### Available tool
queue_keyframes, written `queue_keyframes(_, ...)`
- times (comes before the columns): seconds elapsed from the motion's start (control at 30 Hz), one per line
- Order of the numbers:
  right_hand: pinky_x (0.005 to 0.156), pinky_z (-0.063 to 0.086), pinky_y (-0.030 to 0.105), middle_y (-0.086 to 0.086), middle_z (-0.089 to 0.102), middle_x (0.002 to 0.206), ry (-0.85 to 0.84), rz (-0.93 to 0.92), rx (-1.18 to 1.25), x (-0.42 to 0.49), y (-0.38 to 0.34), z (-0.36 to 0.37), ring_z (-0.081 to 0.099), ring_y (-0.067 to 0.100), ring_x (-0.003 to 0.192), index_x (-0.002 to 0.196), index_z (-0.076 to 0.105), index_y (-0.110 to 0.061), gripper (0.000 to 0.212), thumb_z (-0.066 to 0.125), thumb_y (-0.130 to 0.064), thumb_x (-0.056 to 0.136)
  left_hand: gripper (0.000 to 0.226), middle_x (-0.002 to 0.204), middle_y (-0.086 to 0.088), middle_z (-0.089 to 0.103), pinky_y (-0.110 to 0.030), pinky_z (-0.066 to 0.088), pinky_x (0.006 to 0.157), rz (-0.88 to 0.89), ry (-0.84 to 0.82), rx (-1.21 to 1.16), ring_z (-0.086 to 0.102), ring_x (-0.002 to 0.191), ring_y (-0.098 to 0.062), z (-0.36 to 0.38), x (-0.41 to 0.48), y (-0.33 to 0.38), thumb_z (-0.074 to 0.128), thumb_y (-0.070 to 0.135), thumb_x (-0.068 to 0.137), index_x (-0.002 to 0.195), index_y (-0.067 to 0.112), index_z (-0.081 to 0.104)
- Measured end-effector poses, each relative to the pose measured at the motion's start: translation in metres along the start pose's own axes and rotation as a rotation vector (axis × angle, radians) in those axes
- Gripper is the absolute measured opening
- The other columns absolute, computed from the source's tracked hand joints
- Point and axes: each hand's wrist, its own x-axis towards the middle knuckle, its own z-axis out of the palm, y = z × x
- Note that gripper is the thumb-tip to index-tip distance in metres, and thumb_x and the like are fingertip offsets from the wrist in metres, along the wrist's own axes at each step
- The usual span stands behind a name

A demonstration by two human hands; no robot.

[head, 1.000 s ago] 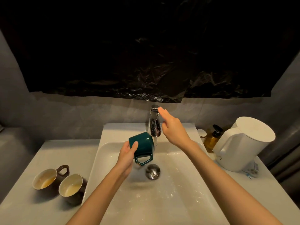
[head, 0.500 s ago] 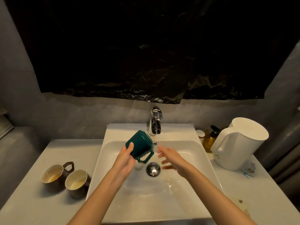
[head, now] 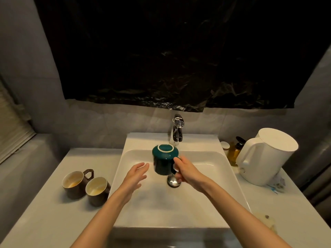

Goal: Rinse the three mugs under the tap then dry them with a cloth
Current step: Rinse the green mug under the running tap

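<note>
Two mugs stand upright on the counter at eight o'clock from the sink (head: 161,203): the left brown mug (head: 74,183) and the right brown mug (head: 97,191). The green mug (head: 163,163) hangs upside down before the tap (head: 176,133). The right hand (head: 188,172) grips its handle, mostly hidden by the fingers. At its nine o'clock the left hand (head: 136,176) is spread, holding nothing. Whether water runs is unclear.

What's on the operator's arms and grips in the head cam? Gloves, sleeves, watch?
Nothing worn. Left grip and right grip are bare hands, no gloves or rings visible. Left forearm and right forearm run bare to the frame edge: no sleeves, watch or bands.
</note>
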Motion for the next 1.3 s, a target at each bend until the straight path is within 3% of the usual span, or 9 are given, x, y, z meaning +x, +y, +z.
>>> queue_keyframes(0.2,0.057,0.038,0.020,0.002,0.045,0.088,0.034,-0.028,-0.157,-0.014,0.014,0.009,0.043,0.015,0.074,0.109,0.043,-0.015,0.018,0.030,-0.026,0.104,0.051,0.150,0.000,0.036,-0.043,0.037,0.105,0.063,-0.041,-0.040,0.043,0.131,-0.025,0.000,-0.018,0.001,0.053,0.046,0.091,0.139,0.037,0.037)
queue_keyframes(0.37,0.047,0.027,0.019,-0.001,0.033,0.064,-0.071,-0.066,0.027,-0.022,0.001,0.003,0.029,0.007,0.047,0.088,0.039,-0.014,0.021,0.030,-0.025,0.105,0.078,0.156,0.008,0.020,-0.041,0.038,0.104,0.310,-0.026,0.237,0.035,0.137,-0.020,-0.003,-0.041,0.011,0.068,0.039,0.083,0.143,0.048,0.020)
queue_keyframes(0.53,0.036,0.023,0.015,-0.009,0.029,0.053,-0.293,0.071,0.294,-0.021,-0.036,-0.007,0.023,0.002,0.035,0.073,0.037,-0.020,0.033,0.033,-0.030,0.104,0.119,0.142,0.046,-0.007,-0.038,0.028,0.111,0.613,0.003,0.616,0.014,0.143,-0.007,-0.020,-0.067,0.026,0.086,0.039,0.063,0.140,0.060,-0.002)
queue_keyframes(0.73,0.033,0.026,0.012,-0.008,0.035,0.058,-0.686,0.358,0.335,-0.019,-0.063,-0.004,0.028,0.001,0.034,0.070,0.048,-0.016,0.030,0.045,-0.032,0.096,0.114,0.147,0.032,0.022,-0.012,0.034,0.102,0.653,-0.063,0.597,0.027,0.133,0.011,-0.044,-0.095,0.052,0.089,0.032,0.060,0.140,0.057,0.011)
queue_keyframes(0.87,0.030,0.024,0.011,-0.007,0.038,0.058,-0.681,0.430,0.191,-0.016,-0.070,0.021,0.026,0.001,0.033,0.072,0.048,-0.017,0.034,0.043,-0.036,0.100,0.091,0.129,0.027,0.042,-0.014,0.049,0.088,0.623,-0.024,0.542,0.042,0.120,0.007,-0.060,-0.107,0.048,0.088,0.019,0.063,0.132,0.044,0.034)
queue_keyframes(1.03,0.041,0.029,0.019,0.001,0.047,0.070,-0.397,0.011,-0.623,-0.019,-0.074,0.079,0.034,0.009,0.049,0.090,0.047,-0.011,0.030,0.035,-0.037,0.102,0.069,0.121,0.019,0.049,-0.015,0.048,0.085,0.438,0.010,0.269,0.048,0.113,0.000,-0.088,-0.108,0.028,0.073,0.039,0.060,0.121,0.046,0.041)
queue_keyframes(1.17,0.049,0.047,0.026,-0.001,0.053,0.097,-0.273,-0.364,-0.779,-0.012,-0.057,0.135,0.052,0.017,0.071,0.107,0.043,-0.019,0.027,0.029,-0.042,0.102,0.066,0.119,0.013,0.051,-0.028,0.052,0.077,0.224,0.145,0.016,0.052,0.108,-0.009,-0.126,-0.108,0.010,0.072,0.049,0.059,0.120,0.043,0.047)
queue_keyframes(1.27,0.085,0.047,0.034,-0.004,0.042,0.107,-0.301,-0.558,-0.906,-0.002,-0.044,0.173,0.051,0.016,0.093,0.102,0.049,-0.019,0.032,0.028,-0.044,0.102,0.057,0.122,0.010,0.054,-0.037,0.058,0.073,0.109,0.133,-0.094,0.056,0.107,-0.013,-0.170,-0.111,0.000,0.071,0.055,0.064,0.117,0.041,0.055)
queue_keyframes(1.3,0.088,0.043,0.032,-0.003,0.044,0.104,-0.311,-0.578,-0.881,0.002,-0.040,0.188,0.049,0.015,0.092,0.099,0.051,-0.018,0.031,0.029,-0.040,0.103,0.051,0.121,0.007,0.054,-0.038,0.059,0.073,0.074,0.113,-0.099,0.058,0.106,-0.018,-0.185,-0.113,-0.004,0.070,0.054,0.068,0.115,0.040,0.057)
